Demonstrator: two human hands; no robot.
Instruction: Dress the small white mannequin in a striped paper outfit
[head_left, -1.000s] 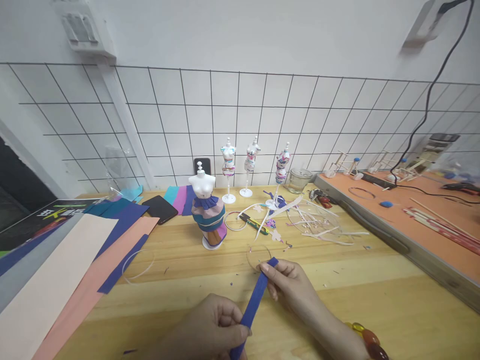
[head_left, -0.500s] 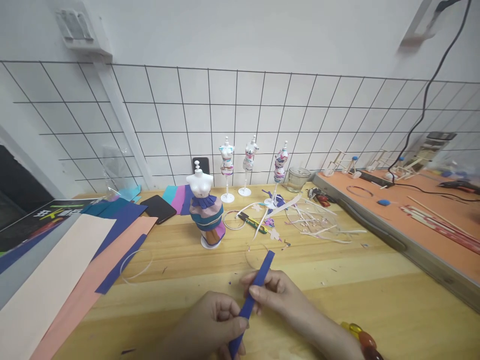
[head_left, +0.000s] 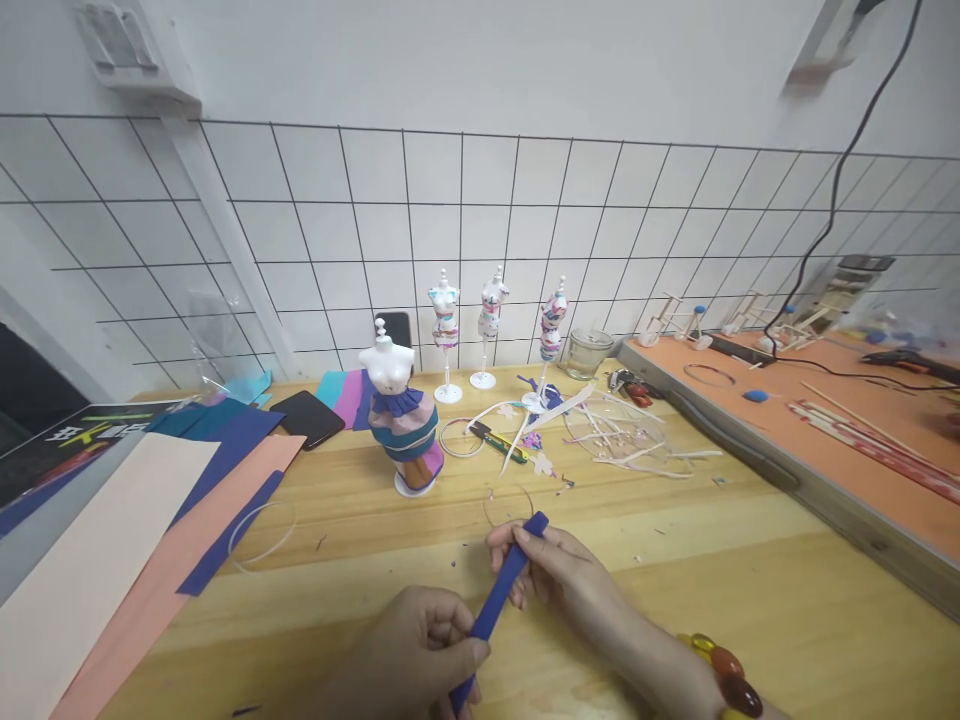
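A narrow dark blue strip (head_left: 496, 604), which looks like folded paper, slants between my two hands above the wooden table (head_left: 675, 600). My left hand (head_left: 431, 640) pinches its lower end, with the thumb on top. Near the upper end, my right hand (head_left: 559, 565) grips the strip between thumb and fingers. Beyond my hands stands a small white mannequin (head_left: 388, 370) dressed in a blue, pink and teal layered skirt (head_left: 405, 425). A clear ring (head_left: 508, 508) lies just past my right fingers.
Coloured sheets (head_left: 150, 520) spread over the left side. Three small mannequins (head_left: 490, 310) stand at the back, near a glass cup (head_left: 589, 352). A yellow-green utility knife (head_left: 499, 441) lies among scraps. At right is an orange-topped board (head_left: 795, 380) with sticks and a cable.
My right hand has slid up toward the strip's upper end, leaving more of it bare between my hands. The view has shifted slightly to the right.
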